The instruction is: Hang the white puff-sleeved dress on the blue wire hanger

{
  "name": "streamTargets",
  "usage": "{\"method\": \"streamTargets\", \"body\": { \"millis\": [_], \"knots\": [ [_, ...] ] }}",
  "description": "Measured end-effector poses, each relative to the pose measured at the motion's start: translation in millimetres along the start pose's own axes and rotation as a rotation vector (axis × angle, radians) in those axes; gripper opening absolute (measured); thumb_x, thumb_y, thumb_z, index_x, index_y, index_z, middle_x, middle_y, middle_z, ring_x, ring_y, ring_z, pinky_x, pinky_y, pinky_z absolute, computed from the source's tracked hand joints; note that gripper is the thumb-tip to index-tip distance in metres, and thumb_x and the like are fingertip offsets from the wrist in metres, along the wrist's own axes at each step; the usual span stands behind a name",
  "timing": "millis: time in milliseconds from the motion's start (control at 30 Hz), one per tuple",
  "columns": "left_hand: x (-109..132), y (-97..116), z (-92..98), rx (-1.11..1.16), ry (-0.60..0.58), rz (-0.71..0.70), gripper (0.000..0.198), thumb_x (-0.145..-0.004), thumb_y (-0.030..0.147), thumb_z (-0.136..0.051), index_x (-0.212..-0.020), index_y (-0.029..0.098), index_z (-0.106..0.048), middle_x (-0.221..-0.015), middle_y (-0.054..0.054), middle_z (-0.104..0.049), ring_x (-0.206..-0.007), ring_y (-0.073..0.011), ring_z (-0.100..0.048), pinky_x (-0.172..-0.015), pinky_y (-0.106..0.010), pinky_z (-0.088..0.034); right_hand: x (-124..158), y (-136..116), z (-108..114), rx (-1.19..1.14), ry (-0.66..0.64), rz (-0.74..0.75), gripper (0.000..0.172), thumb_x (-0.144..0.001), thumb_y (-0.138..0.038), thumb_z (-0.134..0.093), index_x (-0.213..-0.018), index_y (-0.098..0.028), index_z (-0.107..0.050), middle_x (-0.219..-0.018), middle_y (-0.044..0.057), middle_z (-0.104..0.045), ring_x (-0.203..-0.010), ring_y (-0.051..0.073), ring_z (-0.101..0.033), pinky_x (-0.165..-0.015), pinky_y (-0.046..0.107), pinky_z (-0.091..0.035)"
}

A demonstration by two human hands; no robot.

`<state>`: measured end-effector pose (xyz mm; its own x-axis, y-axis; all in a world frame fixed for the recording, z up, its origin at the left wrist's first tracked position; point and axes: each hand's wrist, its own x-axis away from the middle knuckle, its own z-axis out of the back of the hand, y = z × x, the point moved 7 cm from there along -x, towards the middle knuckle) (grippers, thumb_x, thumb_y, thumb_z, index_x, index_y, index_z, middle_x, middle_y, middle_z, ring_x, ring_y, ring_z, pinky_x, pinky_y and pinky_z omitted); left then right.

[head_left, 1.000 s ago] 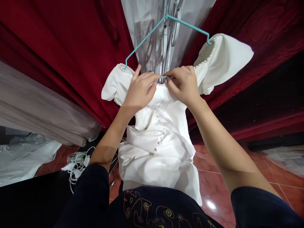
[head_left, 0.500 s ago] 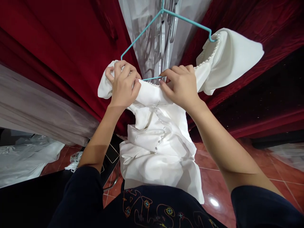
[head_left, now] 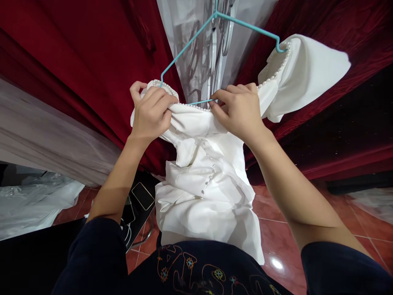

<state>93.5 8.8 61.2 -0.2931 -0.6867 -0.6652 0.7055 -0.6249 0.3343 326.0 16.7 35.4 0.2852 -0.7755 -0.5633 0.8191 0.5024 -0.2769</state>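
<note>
A white dress (head_left: 208,192) with a pearl-trimmed neckline and a row of small buttons hangs on a teal wire hanger (head_left: 196,32) in front of me. My left hand (head_left: 150,112) is closed around the dress's left shoulder, where it meets the end of the hanger. My right hand (head_left: 238,112) pinches the pearl neckline at the middle, against the hanger's bottom wire. The right puffed sleeve (head_left: 303,73) hangs free from the hanger's right end.
Dark red curtains (head_left: 76,61) hang behind, with a sheer white fabric (head_left: 196,24) between them. Grey cloth (head_left: 46,143) drapes at the left. White fabric (head_left: 33,203) lies on the red tiled floor (head_left: 276,229). A phone (head_left: 143,196) rests on a dark stool below.
My left hand has moved from the middle of the neckline out to the left shoulder and gripped it there. My right hand has stayed at the middle of the neckline.
</note>
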Motion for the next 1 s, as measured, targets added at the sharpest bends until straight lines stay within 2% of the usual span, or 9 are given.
{"method": "streamTargets", "body": {
  "millis": [133, 333, 500, 600, 633, 667, 800, 900, 1000],
  "knots": [
    [-7, -19, 22.2, 0.036, 0.059, -0.053, 0.011, -0.081, 0.016, -0.074, -0.082, 0.024, -0.066, -0.087, -0.003, -0.066, -0.116, -0.0342, -0.062, -0.126, -0.062, -0.014, 2, -2, 7, -0.028, -0.007, 0.029, 0.035, -0.105, -0.045, -0.04, -0.103, -0.027, -0.07, -0.09, 0.009, -0.066, -0.093, 0.03, -0.06, -0.093, 0.051, -0.039],
    [-13, -47, 67.5, -0.093, 0.085, -0.18, 0.031, -0.078, 0.01, -0.079, -0.067, 0.023, -0.053, -0.077, -0.001, -0.06, -0.119, -0.0303, -0.053, -0.128, -0.057, -0.005, 1, 8, 9, -0.073, 0.024, 0.04, 0.041, -0.105, -0.05, -0.039, -0.096, -0.025, -0.07, -0.084, 0.009, -0.063, -0.09, 0.029, -0.061, -0.093, 0.051, -0.039],
    [14, -36, 69.3, -0.061, 0.121, -0.186, 0.023, -0.094, 0.03, -0.076, -0.077, 0.021, -0.063, -0.091, -0.004, -0.069, -0.103, -0.0263, -0.06, -0.117, -0.051, -0.033, 1, 13, 5, -0.095, 0.058, 0.039, 0.043, -0.105, -0.056, -0.04, -0.094, -0.025, -0.068, -0.082, 0.009, -0.064, -0.089, 0.028, -0.06, -0.094, 0.051, -0.038],
    [51, -22, 60.8, -0.008, 0.427, -0.156, 0.024, -0.102, 0.041, -0.065, -0.088, 0.022, -0.061, -0.097, -0.006, -0.061, -0.101, -0.0256, -0.06, -0.099, -0.043, -0.045, 0, 7, 1, -0.099, 0.05, 0.021, 0.046, -0.105, -0.058, -0.038, -0.093, -0.026, -0.068, -0.083, 0.009, -0.064, -0.09, 0.029, -0.061, -0.093, 0.05, -0.038],
    [67, -17, 56.2, -0.032, 0.561, -0.154, 0.022, -0.103, 0.039, -0.062, -0.089, 0.022, -0.06, -0.097, -0.006, -0.059, -0.1, -0.0256, -0.059, -0.093, -0.041, -0.046, 0, 4, -1, -0.102, 0.041, 0.016, 0.046, -0.105, -0.058, -0.038, -0.093, -0.026, -0.068, -0.083, 0.009, -0.063, -0.09, 0.029, -0.061, -0.092, 0.05, -0.039],
    [79, -8, 43.6, -0.081, 0.581, -0.19, 0.018, -0.102, 0.036, -0.062, -0.09, 0.022, -0.06, -0.094, -0.006, -0.06, -0.098, -0.0255, -0.06, -0.09, -0.04, -0.045, 0, 2, -3, -0.106, 0.031, 0.013, 0.047, -0.105, -0.059, -0.037, -0.093, -0.026, -0.068, -0.083, 0.009, -0.063, -0.09, 0.029, -0.061, -0.092, 0.05, -0.039],
    [96, 4, -43.5, -0.144, 0.064, -0.227, 0.016, -0.1, 0.03, -0.057, -0.111, 0.022, -0.065, -0.117, -0.008, -0.073, -0.109, -0.0263, -0.065, -0.099, -0.042, -0.045, -2, -3, -6, -0.121, 0.026, 0.026, 0.05, -0.105, -0.061, -0.034, -0.092, -0.026, -0.068, -0.083, 0.009, -0.064, -0.089, 0.029, -0.061, -0.091, 0.05, -0.039],
    [88, -31, -94.2, -0.055, -0.203, 0.065, 0.048, -0.098, 0.025, -0.045, -0.145, 0.018, -0.053, -0.152, -0.011, -0.059, -0.14, -0.0267, -0.053, -0.118, -0.044, -0.04, -2, -3, -5, -0.117, 0.054, 0.029, 0.052, -0.105, -0.063, -0.033, -0.093, -0.026, -0.068, -0.084, 0.009, -0.064, -0.088, 0.028, -0.061, -0.091, 0.05, -0.039],
    [73, -72, -135.9, -0.013, -0.407, 0.273, 0.069, -0.092, 0.017, -0.037, -0.16, 0.018, -0.039, -0.164, -0.007, -0.047, -0.158, -0.0249, -0.034, -0.132, -0.051, -0.021, -1, -3, -3, -0.104, 0.039, 0.025, 0.051, -0.105, -0.062, -0.034, -0.093, -0.026, -0.068, -0.083, 0.009, -0.064, -0.088, 0.028, -0.061, -0.09, 0.049, -0.039]
  ]
}}
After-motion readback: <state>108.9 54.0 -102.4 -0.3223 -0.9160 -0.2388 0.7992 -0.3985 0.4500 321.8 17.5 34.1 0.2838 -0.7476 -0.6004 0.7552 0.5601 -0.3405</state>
